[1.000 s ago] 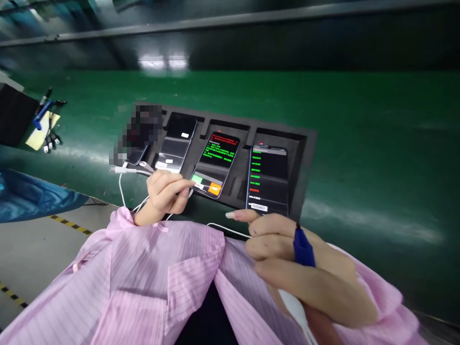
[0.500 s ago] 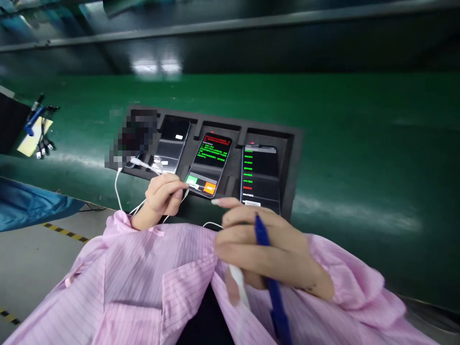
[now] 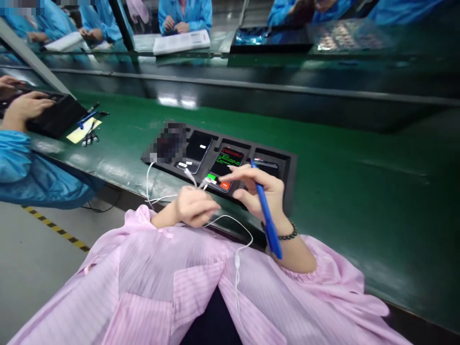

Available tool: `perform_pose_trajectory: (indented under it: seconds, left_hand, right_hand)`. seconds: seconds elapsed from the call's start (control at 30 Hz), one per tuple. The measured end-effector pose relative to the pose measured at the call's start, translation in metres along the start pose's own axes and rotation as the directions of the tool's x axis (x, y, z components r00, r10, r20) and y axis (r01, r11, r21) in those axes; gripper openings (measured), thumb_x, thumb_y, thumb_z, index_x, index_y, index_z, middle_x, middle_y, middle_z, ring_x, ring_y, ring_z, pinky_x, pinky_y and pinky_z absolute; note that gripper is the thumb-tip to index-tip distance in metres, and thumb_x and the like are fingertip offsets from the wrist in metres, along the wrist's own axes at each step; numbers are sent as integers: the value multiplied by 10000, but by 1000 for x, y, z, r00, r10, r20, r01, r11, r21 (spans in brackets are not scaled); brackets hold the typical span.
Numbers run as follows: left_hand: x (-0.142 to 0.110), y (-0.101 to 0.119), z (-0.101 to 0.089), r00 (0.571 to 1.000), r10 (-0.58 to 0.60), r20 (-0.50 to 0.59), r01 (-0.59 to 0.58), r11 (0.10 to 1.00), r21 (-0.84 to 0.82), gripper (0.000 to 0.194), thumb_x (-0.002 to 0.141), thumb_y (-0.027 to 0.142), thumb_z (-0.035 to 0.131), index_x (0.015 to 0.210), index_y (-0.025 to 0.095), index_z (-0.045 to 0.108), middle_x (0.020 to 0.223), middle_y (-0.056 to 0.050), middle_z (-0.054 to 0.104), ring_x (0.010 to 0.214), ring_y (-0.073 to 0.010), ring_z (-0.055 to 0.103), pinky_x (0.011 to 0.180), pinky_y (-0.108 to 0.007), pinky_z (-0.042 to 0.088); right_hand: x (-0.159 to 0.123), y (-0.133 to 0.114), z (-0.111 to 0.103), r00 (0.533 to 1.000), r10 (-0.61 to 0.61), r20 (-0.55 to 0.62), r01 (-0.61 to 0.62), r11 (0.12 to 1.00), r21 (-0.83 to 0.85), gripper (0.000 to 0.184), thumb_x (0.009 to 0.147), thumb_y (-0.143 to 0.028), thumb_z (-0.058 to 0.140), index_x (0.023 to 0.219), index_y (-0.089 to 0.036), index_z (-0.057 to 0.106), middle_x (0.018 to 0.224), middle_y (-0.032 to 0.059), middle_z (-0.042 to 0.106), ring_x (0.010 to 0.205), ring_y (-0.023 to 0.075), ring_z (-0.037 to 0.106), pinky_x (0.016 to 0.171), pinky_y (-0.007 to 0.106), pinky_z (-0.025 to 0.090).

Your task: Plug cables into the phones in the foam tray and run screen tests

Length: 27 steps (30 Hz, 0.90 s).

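Observation:
A black foam tray (image 3: 287, 165) lies on the green conveyor belt (image 3: 359, 182) and holds several phones. One phone (image 3: 223, 168) shows green and red text with a green and an orange button. My right hand (image 3: 257, 191) grips a blue pen (image 3: 266, 218) and stretches its index finger onto that phone's lower screen. My left hand (image 3: 196, 206) is closed round white cables (image 3: 230, 230) just in front of the tray. A dark phone (image 3: 197, 152) sits to the left with a cable plugged in. The rightmost phone is mostly hidden by my right hand.
A co-worker in a blue coat (image 3: 32, 167) works at a black tray (image 3: 53, 115) at the left. A yellow note with a pen and plugs (image 3: 84, 130) lies on the belt. More people in blue sit across the line at the top.
My right hand has moved forward from near my chest to the lit phone's screen. My left hand has drawn back a little from the tray. The view has tilted up, showing the co-workers.

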<state>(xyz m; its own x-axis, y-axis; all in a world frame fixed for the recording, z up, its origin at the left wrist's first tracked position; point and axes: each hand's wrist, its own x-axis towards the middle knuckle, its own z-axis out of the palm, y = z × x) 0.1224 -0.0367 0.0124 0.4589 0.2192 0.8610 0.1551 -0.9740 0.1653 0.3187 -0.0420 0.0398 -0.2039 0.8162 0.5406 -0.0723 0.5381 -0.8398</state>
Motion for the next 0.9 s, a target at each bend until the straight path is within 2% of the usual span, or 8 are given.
perform_pose_trajectory:
  seconds: [0.17, 0.27, 0.37, 0.5, 0.63, 0.77, 0.83, 0.9]
  left_hand:
    - [-2, 26, -9, 964, 59, 258, -14, 985, -174, 277, 981, 408, 499, 889, 199, 655, 715, -31, 700, 621, -175, 673, 562, -297, 495]
    - [-6, 34, -23, 874, -56, 483, 231, 922, -311, 286, 944, 485, 578, 862, 229, 676, 736, -37, 724, 689, -186, 702, 678, -299, 552]
    - [-11, 40, -34, 824, -152, 545, 432, 792, -431, 271, 943, 490, 601, 894, 242, 698, 756, -45, 730, 686, -171, 696, 717, -274, 565]
    - [-15, 43, -39, 823, -330, 463, 548, 679, -489, 662, 966, 739, 328, 748, 225, 684, 580, -60, 640, 507, -160, 593, 540, -287, 508]
    - [-16, 41, -55, 818, -456, 350, 570, 722, -391, 806, 948, 800, 188, 622, 204, 623, 469, -47, 554, 403, -134, 519, 451, -275, 440]
    - [-24, 26, -88, 865, -497, -71, 501, 845, 187, 535, 996, 552, 451, 661, 190, 656, 464, 1, 539, 418, -112, 509, 481, -255, 390]
    - [-33, 12, -103, 794, -552, -255, 595, 620, 511, 417, 976, 440, 530, 682, 181, 674, 491, 6, 549, 470, -117, 535, 516, -252, 366]
    - [-42, -4, -113, 647, -685, -336, 695, 348, 629, 342, 966, 396, 555, 754, 172, 705, 571, -6, 597, 554, -132, 582, 553, -249, 362]
  right_hand:
    - [3, -4, 27, 921, 163, 353, -190, 981, 45, 543, 850, -514, 767, 1264, -181, 652, 1216, 135, 730, 1078, 240, 730, 924, 379, 619]
    - [3, -5, 40, 963, 74, 257, -97, 992, 76, 513, 847, -409, 791, 1287, -191, 643, 1173, 116, 749, 860, 180, 757, 768, 312, 639]
    - [5, -3, 51, 986, -9, 166, 10, 1000, -10, 332, 816, -366, 817, 1082, -188, 728, 970, 68, 790, 642, 137, 710, 585, 241, 587]
    - [9, -2, 63, 970, -71, 230, 98, 989, -108, 199, 875, -371, 756, 794, -189, 754, 745, 19, 765, 558, 114, 673, 539, 199, 545]
    - [17, -8, 55, 924, -70, 375, 180, 947, -266, 255, 976, -391, 623, 1007, -187, 774, 843, 45, 774, 672, 136, 709, 654, 233, 596]
    - [19, -14, 20, 898, -113, 424, 335, 801, -496, 311, 957, -370, 658, 1206, -193, 720, 1047, 107, 757, 889, 209, 717, 806, 348, 627]
    - [13, -13, 1, 861, -160, 484, 430, 736, -523, 211, 958, -296, 650, 1137, -221, 731, 1023, 81, 762, 904, 224, 722, 862, 405, 629]
    - [3, -11, -15, 839, -181, 514, 469, 719, -512, 157, 950, -249, 644, 1076, -248, 737, 934, 50, 766, 826, 219, 735, 821, 389, 648]
